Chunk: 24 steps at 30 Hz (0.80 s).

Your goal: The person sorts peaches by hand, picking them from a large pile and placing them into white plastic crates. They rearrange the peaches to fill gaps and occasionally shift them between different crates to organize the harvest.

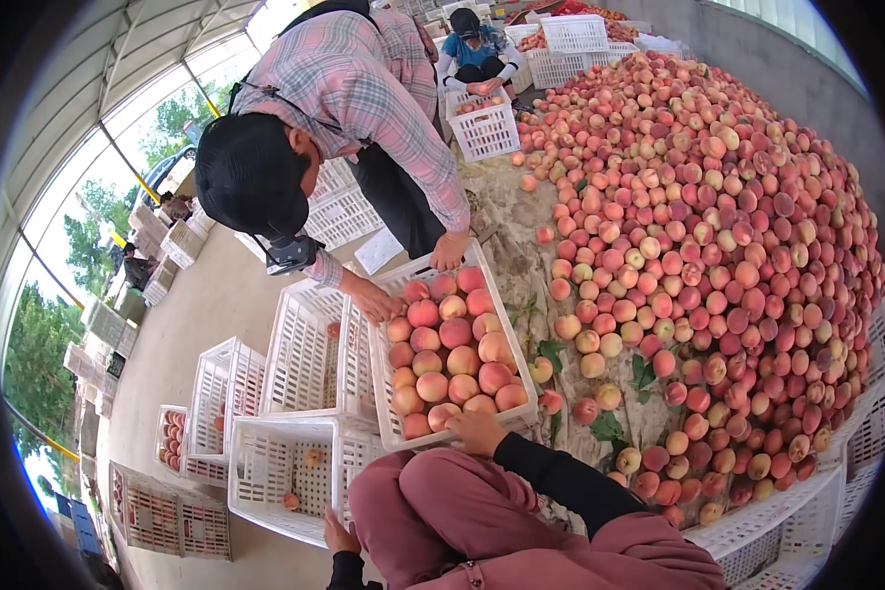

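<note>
A white plastic crate (384,388) full of peaches (455,333) stands in front of my knees. My right hand (477,432) grips its near rim, fingers curled over the edge beside the nearest peaches. Low on the left, my left hand (341,534) holds the edge of another white crate (283,425), which has a few peaches inside. Across from me, a person in a plaid shirt bends over the full crate. One of that person's hands (449,251) is on the far rim, the other (372,299) at the left side by the peaches.
A large heap of peaches (698,246) fills the right side, with leaves around its base. More white crates (305,349) stand on the left. Another person (474,59) sits at the back behind a crate (486,131). Crates (787,526) border the heap at lower right.
</note>
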Available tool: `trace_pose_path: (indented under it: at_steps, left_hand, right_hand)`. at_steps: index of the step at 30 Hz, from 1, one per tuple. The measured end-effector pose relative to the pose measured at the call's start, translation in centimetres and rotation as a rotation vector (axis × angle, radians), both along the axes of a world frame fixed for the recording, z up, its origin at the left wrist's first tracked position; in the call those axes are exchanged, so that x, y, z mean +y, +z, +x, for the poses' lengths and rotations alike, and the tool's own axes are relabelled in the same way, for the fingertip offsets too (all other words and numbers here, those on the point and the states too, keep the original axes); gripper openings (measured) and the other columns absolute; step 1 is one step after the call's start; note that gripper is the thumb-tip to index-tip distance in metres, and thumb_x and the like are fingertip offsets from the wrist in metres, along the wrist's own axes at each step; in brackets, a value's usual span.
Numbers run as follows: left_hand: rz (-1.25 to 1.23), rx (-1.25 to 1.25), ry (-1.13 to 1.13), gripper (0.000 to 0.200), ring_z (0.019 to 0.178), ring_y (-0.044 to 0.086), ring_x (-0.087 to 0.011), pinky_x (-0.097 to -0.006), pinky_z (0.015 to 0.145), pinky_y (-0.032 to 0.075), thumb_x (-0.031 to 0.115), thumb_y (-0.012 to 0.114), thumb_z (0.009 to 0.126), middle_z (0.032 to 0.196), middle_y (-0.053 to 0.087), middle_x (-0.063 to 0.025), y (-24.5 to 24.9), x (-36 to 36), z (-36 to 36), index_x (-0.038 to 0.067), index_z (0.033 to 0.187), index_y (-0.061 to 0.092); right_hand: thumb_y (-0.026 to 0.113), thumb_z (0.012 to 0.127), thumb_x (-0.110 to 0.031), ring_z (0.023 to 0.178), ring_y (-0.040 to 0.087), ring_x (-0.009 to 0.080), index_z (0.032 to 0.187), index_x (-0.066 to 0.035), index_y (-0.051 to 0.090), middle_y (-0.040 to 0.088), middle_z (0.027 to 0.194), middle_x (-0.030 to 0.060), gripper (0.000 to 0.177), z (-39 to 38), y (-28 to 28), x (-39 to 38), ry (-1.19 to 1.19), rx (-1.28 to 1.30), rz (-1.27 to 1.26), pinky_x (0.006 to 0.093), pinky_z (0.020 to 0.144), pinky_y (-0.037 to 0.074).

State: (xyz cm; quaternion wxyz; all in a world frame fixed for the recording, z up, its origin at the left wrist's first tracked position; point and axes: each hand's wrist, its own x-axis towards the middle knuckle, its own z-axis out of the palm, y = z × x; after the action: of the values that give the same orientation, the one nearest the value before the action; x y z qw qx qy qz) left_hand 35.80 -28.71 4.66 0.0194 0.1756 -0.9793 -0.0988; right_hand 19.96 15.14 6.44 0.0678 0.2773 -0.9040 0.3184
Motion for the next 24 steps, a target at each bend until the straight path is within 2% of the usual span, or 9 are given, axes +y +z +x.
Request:
trace_pose_path:
  at_steps: [5,9,11,13,15,18,20,23,24]
  left_hand:
    - [-0.125,-0.138,0.055,0.088,0.138,0.039,-0.0326,-0.0518,0.117,0.02,0.032,0.068,0.083,0.144,0.047,-0.0178,1.0,0.3,4.4,0.002,0.152,0.023]
    - [-0.083,-0.081,0.133,0.087,0.14,0.036,-0.0319,-0.0509,0.117,0.021,0.032,0.067,0.083,0.146,0.044,-0.0181,0.2,1.1,5.3,0.002,0.152,0.022]
    - [-0.071,0.002,0.114,0.081,0.141,0.035,-0.0341,-0.052,0.117,0.021,0.031,0.068,0.083,0.148,0.042,-0.0186,-0.3,1.9,6.4,0.005,0.15,0.031]
    - [-0.055,0.047,0.121,0.078,0.142,0.034,-0.0352,-0.0525,0.117,0.02,0.031,0.068,0.082,0.149,0.042,-0.0189,0.0,2.9,7.7,0.006,0.149,0.035]
    - [-0.232,-0.021,-0.05,0.066,0.141,0.033,-0.0368,-0.0544,0.117,0.019,0.031,0.069,0.08,0.148,0.043,-0.0196,0.8,3.9,10.3,0.01,0.139,0.05]
    - [-0.044,-0.149,-0.021,0.059,0.14,0.035,-0.0373,-0.055,0.117,0.019,0.032,0.071,0.078,0.146,0.045,-0.0202,0.7,4.1,14.2,0.011,0.131,0.058]
    - [-0.088,-0.166,-0.002,0.062,0.138,0.036,-0.0349,-0.0551,0.115,0.023,0.031,0.071,0.075,0.141,0.049,-0.0154,-0.4,3.6,17.1,0.01,0.131,0.056]
    - [0.046,-0.24,0.246,0.065,0.14,0.034,-0.0348,-0.054,0.117,0.021,0.034,0.074,0.075,0.143,0.048,-0.016,-2.7,1.3,20.6,0.012,0.133,0.056]
    - [0.113,-0.227,0.289,0.067,0.142,0.032,-0.0351,-0.0533,0.118,0.02,0.035,0.075,0.075,0.145,0.047,-0.0167,-4.1,-0.5,21.7,0.013,0.135,0.055]
  right_hand:
    - [0.067,0.079,-0.022,0.088,0.07,0.0307,0.097,-0.01,0.071,0.072,0.092,0.0092,0.022,-1.7,-0.4,-2.1,-0.072,-0.229,0.221,0.047,0.073,0.053]
    - [0.059,0.085,-0.022,0.086,0.071,0.0307,0.094,-0.01,0.074,0.074,0.093,0.0108,0.021,-2.4,1.1,-2.5,-0.05,-0.34,0.344,0.0474,0.071,0.054]
    - [0.057,0.088,-0.022,0.089,0.072,0.029,0.097,-0.01,0.075,0.074,0.095,0.0117,0.023,-2.3,1.5,-2.1,-0.014,-0.352,0.375,0.0452,0.073,0.055]
    - [0.055,0.086,-0.022,0.086,0.071,0.0328,0.094,-0.01,0.074,0.074,0.094,0.0127,0.023,-2.3,0.9,-1.4,0.036,-0.314,0.312,0.0484,0.072,0.054]
    - [0.055,0.086,-0.023,0.086,0.071,0.0329,0.095,-0.01,0.074,0.073,0.094,0.0135,0.024,-3.1,0.0,-1.4,0.057,-0.334,0.323,0.0472,0.073,0.054]
    - [0.057,0.086,-0.026,0.088,0.071,0.0326,0.097,-0.01,0.074,0.073,0.096,0.0141,0.026,-2.6,0.8,-1.2,0.06,-0.384,0.337,0.0453,0.076,0.054]
    - [0.058,0.086,-0.029,0.09,0.07,0.0323,0.098,-0.011,0.074,0.073,0.097,0.014,0.027,-3.0,1.2,-1.3,0.041,-0.397,0.351,0.0445,0.078,0.054]
    - [0.061,0.082,-0.04,0.1,0.069,0.0287,0.103,-0.012,0.075,0.073,0.103,0.0103,0.037,-3.6,-0.8,-2.2,-0.068,-0.436,0.355,0.046,0.084,0.052]
    - [0.061,0.083,-0.038,0.1,0.069,0.0289,0.103,-0.013,0.075,0.073,0.104,0.0105,0.036,-3.7,-0.5,-2.3,-0.067,-0.46,0.374,0.0445,0.086,0.052]
